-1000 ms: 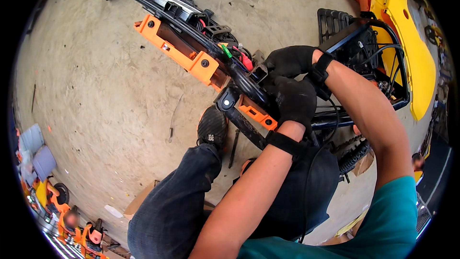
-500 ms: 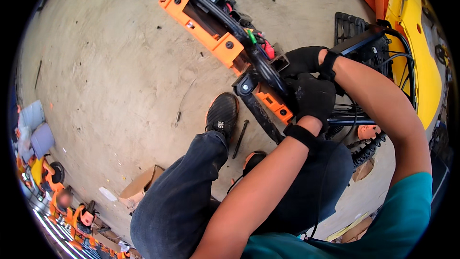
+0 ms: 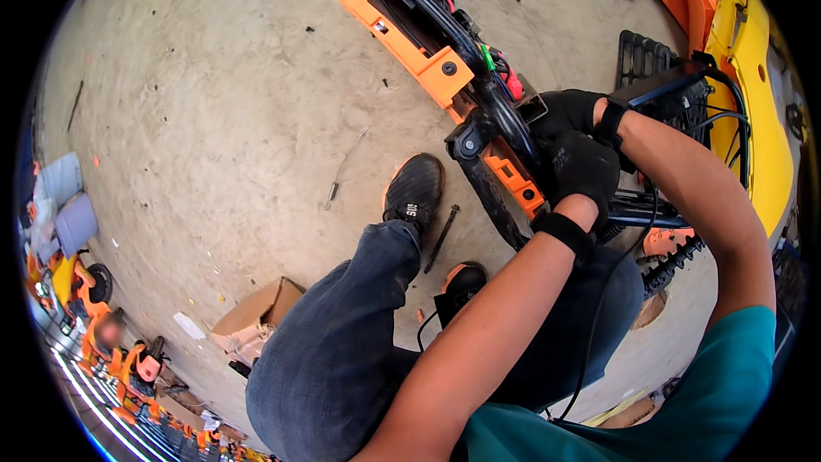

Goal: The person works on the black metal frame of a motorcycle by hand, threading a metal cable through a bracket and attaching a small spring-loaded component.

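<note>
Both my hands wear black gloves and meet at the black tubular frame (image 3: 494, 111) of a partly stripped vehicle. My left hand (image 3: 587, 164) is closed, knuckles up, beside the tube and an orange bracket (image 3: 516, 180). Just beyond it my right hand (image 3: 564, 111) is curled in next to a square metal bracket (image 3: 531, 109). What the fingers hold is hidden by the gloves and the frame. Along the frame runs a longer orange plastic panel (image 3: 409, 38) with black bolts. Coloured wire connectors (image 3: 513, 84) sit close to my right hand.
A long bolt (image 3: 442, 238) and a thin spring with wire (image 3: 333, 191) lie on the concrete floor near my shoe (image 3: 414, 192). Yellow bodywork (image 3: 757, 111) and a coil spring (image 3: 673, 263) are at right. A cardboard box (image 3: 256, 312) stands left of my leg.
The view has shifted, so the frame, floor items and my arms all appear farther right. Both hands stay at the same spot on the frame, with little visible finger movement.
</note>
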{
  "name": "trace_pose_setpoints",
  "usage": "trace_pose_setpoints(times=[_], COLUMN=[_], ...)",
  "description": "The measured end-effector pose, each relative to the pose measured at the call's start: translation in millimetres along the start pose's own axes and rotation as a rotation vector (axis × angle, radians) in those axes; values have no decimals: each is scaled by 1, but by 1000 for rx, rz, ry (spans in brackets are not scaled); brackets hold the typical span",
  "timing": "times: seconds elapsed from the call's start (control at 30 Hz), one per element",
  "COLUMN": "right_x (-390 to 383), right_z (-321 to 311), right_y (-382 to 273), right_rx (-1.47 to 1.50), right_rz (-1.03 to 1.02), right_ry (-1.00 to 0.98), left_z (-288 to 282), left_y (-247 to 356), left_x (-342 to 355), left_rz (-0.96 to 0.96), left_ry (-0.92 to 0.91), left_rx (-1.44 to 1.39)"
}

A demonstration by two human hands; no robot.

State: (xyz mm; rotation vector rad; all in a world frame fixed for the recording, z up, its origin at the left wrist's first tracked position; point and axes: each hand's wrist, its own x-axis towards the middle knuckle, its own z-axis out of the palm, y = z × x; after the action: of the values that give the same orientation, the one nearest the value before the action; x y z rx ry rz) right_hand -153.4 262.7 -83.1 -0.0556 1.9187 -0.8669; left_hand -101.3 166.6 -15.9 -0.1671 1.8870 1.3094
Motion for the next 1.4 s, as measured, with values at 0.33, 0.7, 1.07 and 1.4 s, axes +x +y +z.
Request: trace_pose_setpoints(times=[0.33, 0.7, 1.07, 1.4], right_x=[-32, -244, -196, -29], right_z=[-23, 50, 285, 331], right_y=[13, -55, -58, 0], right_rx=[-316, -433, 1389, 1138], right_rz=[-280, 70, 139, -238], right_ry=[52, 1223, 562, 1122], left_z=[31, 14, -27, -40], left_y=[-28, -35, 7, 15], left_x=[8, 28, 12, 22], left_rz=[227, 100, 830, 828], left_ry=[131, -223, -281, -461], left_rx=[-124, -359, 713, 1021])
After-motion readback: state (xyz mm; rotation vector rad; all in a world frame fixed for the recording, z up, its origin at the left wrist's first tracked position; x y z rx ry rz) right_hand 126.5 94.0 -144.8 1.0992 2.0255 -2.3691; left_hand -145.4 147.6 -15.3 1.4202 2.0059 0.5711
